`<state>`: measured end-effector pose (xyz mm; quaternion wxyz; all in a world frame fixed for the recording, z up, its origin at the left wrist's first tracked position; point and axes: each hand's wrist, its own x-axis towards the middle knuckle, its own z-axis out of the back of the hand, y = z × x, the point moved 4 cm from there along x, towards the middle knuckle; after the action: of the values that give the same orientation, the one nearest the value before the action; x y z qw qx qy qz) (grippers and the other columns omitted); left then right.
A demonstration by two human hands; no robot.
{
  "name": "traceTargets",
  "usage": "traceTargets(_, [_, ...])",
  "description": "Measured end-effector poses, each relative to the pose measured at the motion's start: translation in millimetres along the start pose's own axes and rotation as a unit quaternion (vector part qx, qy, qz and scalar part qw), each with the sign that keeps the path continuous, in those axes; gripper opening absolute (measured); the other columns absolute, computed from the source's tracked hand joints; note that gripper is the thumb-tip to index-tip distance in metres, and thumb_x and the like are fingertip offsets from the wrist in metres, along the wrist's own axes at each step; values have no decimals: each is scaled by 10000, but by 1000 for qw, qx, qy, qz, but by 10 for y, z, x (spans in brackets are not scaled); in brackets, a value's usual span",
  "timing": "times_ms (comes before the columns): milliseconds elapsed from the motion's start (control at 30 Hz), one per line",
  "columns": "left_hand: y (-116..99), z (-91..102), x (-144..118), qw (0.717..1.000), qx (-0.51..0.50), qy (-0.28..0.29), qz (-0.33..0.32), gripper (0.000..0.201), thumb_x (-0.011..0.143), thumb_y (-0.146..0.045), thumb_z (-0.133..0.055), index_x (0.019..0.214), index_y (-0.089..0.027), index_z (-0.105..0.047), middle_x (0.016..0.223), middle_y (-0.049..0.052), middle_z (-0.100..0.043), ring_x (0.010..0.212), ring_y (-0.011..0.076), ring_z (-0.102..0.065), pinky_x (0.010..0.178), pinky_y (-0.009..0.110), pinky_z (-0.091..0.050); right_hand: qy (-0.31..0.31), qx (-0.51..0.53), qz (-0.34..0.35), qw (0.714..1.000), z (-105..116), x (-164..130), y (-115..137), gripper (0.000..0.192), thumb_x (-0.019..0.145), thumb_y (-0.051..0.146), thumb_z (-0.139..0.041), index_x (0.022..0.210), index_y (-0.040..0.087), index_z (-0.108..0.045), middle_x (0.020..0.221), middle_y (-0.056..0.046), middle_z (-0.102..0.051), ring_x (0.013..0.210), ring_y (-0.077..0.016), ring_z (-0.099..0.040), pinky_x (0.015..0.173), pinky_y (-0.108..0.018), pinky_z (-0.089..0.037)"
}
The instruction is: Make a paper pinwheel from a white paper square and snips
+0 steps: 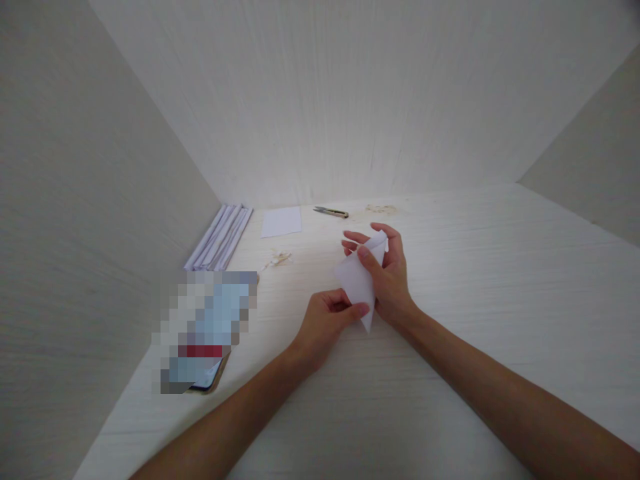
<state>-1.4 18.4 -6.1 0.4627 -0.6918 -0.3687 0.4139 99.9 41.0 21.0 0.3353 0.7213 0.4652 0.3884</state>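
Observation:
Between my two hands is a folded sheet of white paper (356,279), roughly triangular, its point toward me. My left hand (330,323) pinches the paper near its lower point, thumb on top and the other fingers curled underneath. The upper right part is gripped by my right hand (393,273), with the thumb pressed on the front face. Several fingertips of that hand stick out behind the paper. The rear of the paper is hidden from view.
At the back left lie several folded white paper strips (220,237) and a flat white sheet (281,222). Small thread snips (331,212) rest near the back wall (320,100). A phone (215,373), mostly pixelated, lies at the left. Scraps (280,258) lie on the white table (500,287).

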Motion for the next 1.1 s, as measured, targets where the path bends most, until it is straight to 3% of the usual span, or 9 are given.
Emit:
traceTargets(200, [-114, 148, 51, 993, 82, -74, -35, 126, 530, -251, -690, 520, -143, -626, 559, 8, -624, 537, 114, -524, 571, 247, -403, 58, 104, -171, 978, -29, 23, -171, 375, 650, 401, -609, 945, 242, -439, 1003, -64, -635, 890, -210, -589, 737, -365, -473])
traceTargets(400, [-151, 180, 98, 990, 128, -36, -36, 106, 544, -214, -669, 615, -136, -657, 628, 33, -657, 585, 138, -560, 605, 269, -416, 155, 97, -284, 941, -72, -54, -186, 342, 575, 224, -677, 890, 182, -552, 856, -66, -674, 795, -190, -611, 790, -357, -450])
traceTargets(600, [-186, 201, 125, 979, 187, -34, -70, 65, 575, -199, -614, 566, -143, -582, 578, 3, -592, 560, 125, -527, 567, 259, -407, 140, 102, -289, 942, -71, -65, -202, 318, 540, 173, -695, 840, 173, -590, 829, -45, -668, 776, -175, -602, 802, -336, -438])
traceTargets(800, [-244, 279, 147, 946, 287, -32, -150, 81, 660, -230, -518, 666, -151, -534, 637, -7, -510, 577, 115, -449, 534, 244, -357, 70, 161, -276, 945, 7, 15, -230, 254, 632, 422, -607, 721, 186, -579, 735, -39, -640, 756, -189, -580, 690, -329, -459])
traceTargets(933, [-263, 266, 138, 920, 357, 15, -163, 78, 669, -219, -499, 695, -154, -534, 648, -10, -474, 600, 119, -407, 544, 246, -331, 36, 111, -251, 961, 162, 104, -170, 168, 565, 283, -675, 612, 167, -563, 593, 16, -579, 583, -113, -530, 577, -249, -439])
traceTargets(1100, [-265, 277, 146, 929, 330, 28, -164, 109, 658, -237, -522, 591, -175, -462, 610, -26, -432, 584, 110, -389, 527, 230, -308, 74, 9, -254, 964, 327, 186, -124, 160, 498, 148, -714, 506, 138, -555, 520, 28, -545, 502, -65, -486, 503, -196, -385])
